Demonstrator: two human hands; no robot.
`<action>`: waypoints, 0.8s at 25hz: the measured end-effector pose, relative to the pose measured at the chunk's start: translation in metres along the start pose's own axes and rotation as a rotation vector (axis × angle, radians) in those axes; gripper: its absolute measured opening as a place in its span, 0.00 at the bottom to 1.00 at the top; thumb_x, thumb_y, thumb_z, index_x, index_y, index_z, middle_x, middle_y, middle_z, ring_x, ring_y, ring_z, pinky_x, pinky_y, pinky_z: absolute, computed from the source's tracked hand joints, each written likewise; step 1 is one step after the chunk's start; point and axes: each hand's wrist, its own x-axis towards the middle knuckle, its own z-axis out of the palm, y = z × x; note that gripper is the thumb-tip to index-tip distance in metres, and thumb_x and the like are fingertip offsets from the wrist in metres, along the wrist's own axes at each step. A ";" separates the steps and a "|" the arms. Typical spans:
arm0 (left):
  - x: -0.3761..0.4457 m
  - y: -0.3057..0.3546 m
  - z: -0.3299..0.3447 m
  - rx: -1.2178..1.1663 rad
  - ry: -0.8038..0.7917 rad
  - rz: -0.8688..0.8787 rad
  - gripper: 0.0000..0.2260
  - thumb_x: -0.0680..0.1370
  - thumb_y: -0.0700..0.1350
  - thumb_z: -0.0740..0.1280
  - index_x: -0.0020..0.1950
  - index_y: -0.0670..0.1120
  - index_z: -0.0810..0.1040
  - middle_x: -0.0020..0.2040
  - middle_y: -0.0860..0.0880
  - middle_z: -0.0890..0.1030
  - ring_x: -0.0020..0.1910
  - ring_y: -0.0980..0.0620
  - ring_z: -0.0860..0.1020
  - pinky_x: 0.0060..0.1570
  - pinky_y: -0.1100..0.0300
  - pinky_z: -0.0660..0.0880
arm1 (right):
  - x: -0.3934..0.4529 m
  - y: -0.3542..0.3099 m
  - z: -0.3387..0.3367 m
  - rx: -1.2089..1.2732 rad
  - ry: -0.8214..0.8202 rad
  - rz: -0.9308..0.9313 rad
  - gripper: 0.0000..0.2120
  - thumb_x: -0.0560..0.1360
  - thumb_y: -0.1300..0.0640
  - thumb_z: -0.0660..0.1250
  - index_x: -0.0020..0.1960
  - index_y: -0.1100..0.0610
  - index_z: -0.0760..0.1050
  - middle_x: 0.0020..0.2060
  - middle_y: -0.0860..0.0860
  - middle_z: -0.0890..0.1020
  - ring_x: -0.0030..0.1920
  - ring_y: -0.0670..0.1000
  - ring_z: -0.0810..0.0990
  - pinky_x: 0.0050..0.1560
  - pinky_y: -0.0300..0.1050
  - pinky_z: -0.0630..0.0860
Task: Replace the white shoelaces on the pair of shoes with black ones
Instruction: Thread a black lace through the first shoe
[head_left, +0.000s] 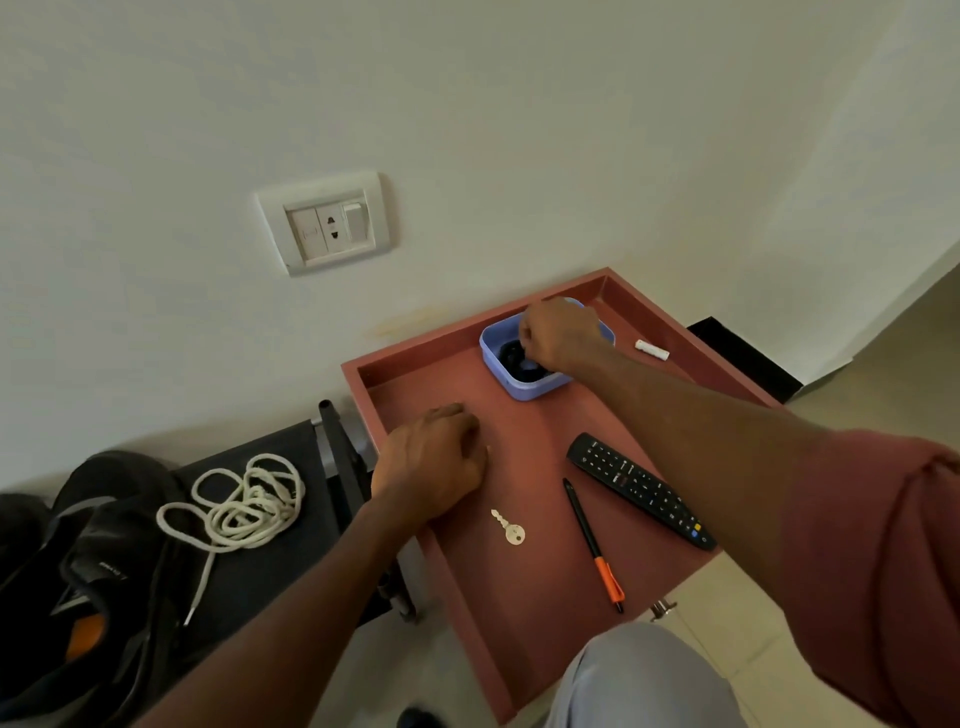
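I look down at a reddish desk with a raised rim. Nearest me on the desk lie an orange-and-black pen and, just left of it, a small silver key. Right of the pen sits a black remote. My left hand rests knuckles-up on the desk beyond the key, fingers curled under; I cannot tell whether they hold anything. Left of the desk, on a dark seat, lies a tangled white shoelace, with black shoes beside it. At the desk's far side, my right hand reaches into a lilac tub, fingers bunched over a black lace coiled inside; the grip itself is hidden. Right of the tub lies a small white tube.
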 end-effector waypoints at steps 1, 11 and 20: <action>-0.001 0.000 0.000 -0.030 0.025 -0.009 0.14 0.81 0.57 0.64 0.60 0.52 0.83 0.62 0.54 0.82 0.55 0.51 0.83 0.50 0.55 0.80 | -0.005 0.000 -0.002 0.066 0.064 0.040 0.08 0.77 0.58 0.71 0.55 0.55 0.83 0.45 0.51 0.83 0.44 0.56 0.81 0.45 0.49 0.77; -0.015 0.011 -0.056 -1.092 0.226 -0.288 0.17 0.82 0.41 0.70 0.70 0.47 0.77 0.62 0.52 0.82 0.62 0.55 0.80 0.68 0.48 0.77 | -0.088 -0.027 -0.107 1.006 0.368 0.084 0.03 0.76 0.61 0.74 0.46 0.54 0.82 0.39 0.51 0.87 0.40 0.52 0.87 0.45 0.48 0.82; -0.122 -0.041 -0.188 -1.474 0.032 -0.130 0.18 0.83 0.43 0.67 0.73 0.42 0.74 0.45 0.40 0.83 0.52 0.39 0.85 0.56 0.47 0.80 | -0.199 -0.166 -0.168 1.619 -0.139 -0.177 0.05 0.81 0.59 0.71 0.56 0.58 0.80 0.48 0.56 0.89 0.45 0.59 0.89 0.45 0.49 0.84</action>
